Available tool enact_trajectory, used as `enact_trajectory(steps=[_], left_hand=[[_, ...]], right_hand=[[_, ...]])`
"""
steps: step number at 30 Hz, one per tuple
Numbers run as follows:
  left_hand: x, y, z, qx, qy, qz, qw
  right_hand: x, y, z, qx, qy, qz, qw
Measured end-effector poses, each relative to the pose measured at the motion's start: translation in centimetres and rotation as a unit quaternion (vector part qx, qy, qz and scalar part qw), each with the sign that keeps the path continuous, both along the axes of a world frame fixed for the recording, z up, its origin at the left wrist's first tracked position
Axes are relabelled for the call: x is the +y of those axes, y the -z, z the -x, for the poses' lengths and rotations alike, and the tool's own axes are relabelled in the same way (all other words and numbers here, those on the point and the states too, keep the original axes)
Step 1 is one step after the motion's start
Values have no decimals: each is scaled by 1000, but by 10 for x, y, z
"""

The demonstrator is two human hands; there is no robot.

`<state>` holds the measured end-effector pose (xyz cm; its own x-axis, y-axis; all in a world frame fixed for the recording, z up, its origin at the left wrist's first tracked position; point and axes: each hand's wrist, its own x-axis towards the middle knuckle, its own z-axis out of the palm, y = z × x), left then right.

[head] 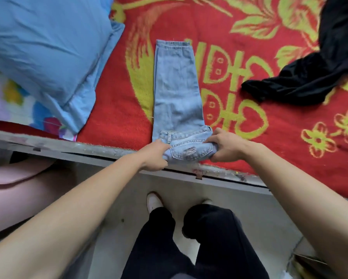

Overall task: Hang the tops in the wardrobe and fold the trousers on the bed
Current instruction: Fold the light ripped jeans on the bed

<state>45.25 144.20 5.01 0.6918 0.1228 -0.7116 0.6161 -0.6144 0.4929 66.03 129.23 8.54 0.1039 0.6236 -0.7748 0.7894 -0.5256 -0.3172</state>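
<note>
Head view; the fingertips of both hands are tucked under denim and hidden; a black garment point(310, 77) is cut off at the top right edge, kind cannot be told; blue pillow point(48, 53) cut off at left; pink object point(18, 178) at lower left is blurred.

Red blanket point(249, 141) with yellow pattern covers the bed; grey bed rail point(100, 153) runs below it; the person's legs stand on the floor.

The jeans point(177, 91) lie lengthwise on the blanket, hems at the far end, between pillow and black garment, touching neither; waist end doubled over at the near edge.

Left hand point(156, 156): grip closed on the left side of that fold; right hand point(223, 147): grip closed on the right side; frayed pocket between them.
</note>
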Motion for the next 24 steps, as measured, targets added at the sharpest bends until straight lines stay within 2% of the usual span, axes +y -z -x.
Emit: enact_trajectory(steps=[4,6,7,9,10,11,12,14,17,20,24], left_hand=[[53,-7,-12,13,-96,43,994],[87,1,-28,-5,-169,35,985],[103,6,-38,-34,-223,13,974],[128,17,-58,-103,-363,-56,925],[137,23,-65,-129,-414,-104,895],[142,31,-72,-138,-424,-155,882],[143,39,-77,-129,-392,-200,889],[135,54,-85,-108,-262,-242,928],[108,76,-94,-79,-79,-229,967],[76,98,-102,10,39,-227,973],[54,120,-101,72,77,-275,956]], right_hand=[[32,-1,-34,52,83,27,995],[58,5,-59,59,137,3,989],[72,11,-73,65,174,-23,982],[99,30,-99,92,284,-90,950],[111,41,-111,88,325,-118,934],[119,50,-120,66,339,-134,929],[124,59,-126,36,321,-136,937],[124,79,-128,-16,225,-120,967],[109,103,-115,-97,32,-99,990],[88,125,-94,-157,-110,-149,970],[76,151,-80,-153,-140,-137,969]])
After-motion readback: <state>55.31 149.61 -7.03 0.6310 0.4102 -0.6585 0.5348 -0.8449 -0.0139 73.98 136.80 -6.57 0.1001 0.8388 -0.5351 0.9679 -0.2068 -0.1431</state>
